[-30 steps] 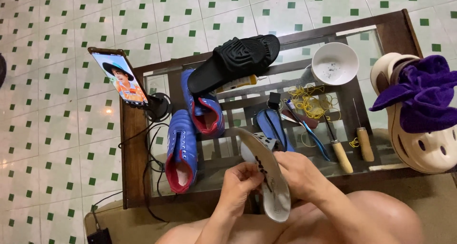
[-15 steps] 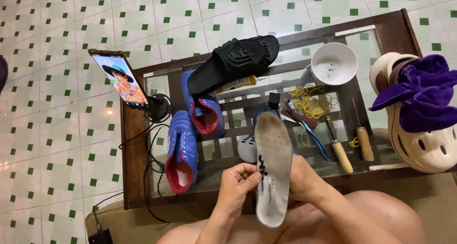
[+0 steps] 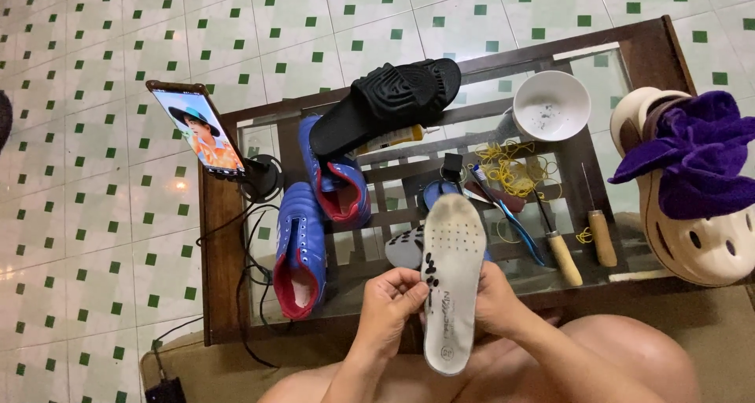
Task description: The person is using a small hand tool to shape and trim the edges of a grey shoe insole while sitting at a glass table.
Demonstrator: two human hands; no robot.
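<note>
I hold a worn white insole (image 3: 452, 277) upright in front of me, its perforated toe end pointing away. My left hand (image 3: 391, 302) pinches its left edge near the middle. My right hand (image 3: 494, 301) grips it from behind on the right side. A second insole (image 3: 405, 248) lies partly hidden on the glass behind the one I hold. Two blue shoes with red lining lie on the glass table (image 3: 224, 238): one (image 3: 300, 250) to the left of my hands, the other (image 3: 334, 175) farther back.
A black slide sandal (image 3: 389, 104) lies at the back. A phone (image 3: 197, 128) stands on a holder at left. A white bowl (image 3: 550, 106), yellow rubber bands (image 3: 515, 171), a toothbrush (image 3: 507, 214), two wooden-handled awls (image 3: 602, 234) and a cream clog (image 3: 692, 230) with purple cloth (image 3: 692, 155) sit right.
The insole has been turned from a tilted position to upright and straight, its toe end raised away from me. Both hands shifted their grip along its edges.
</note>
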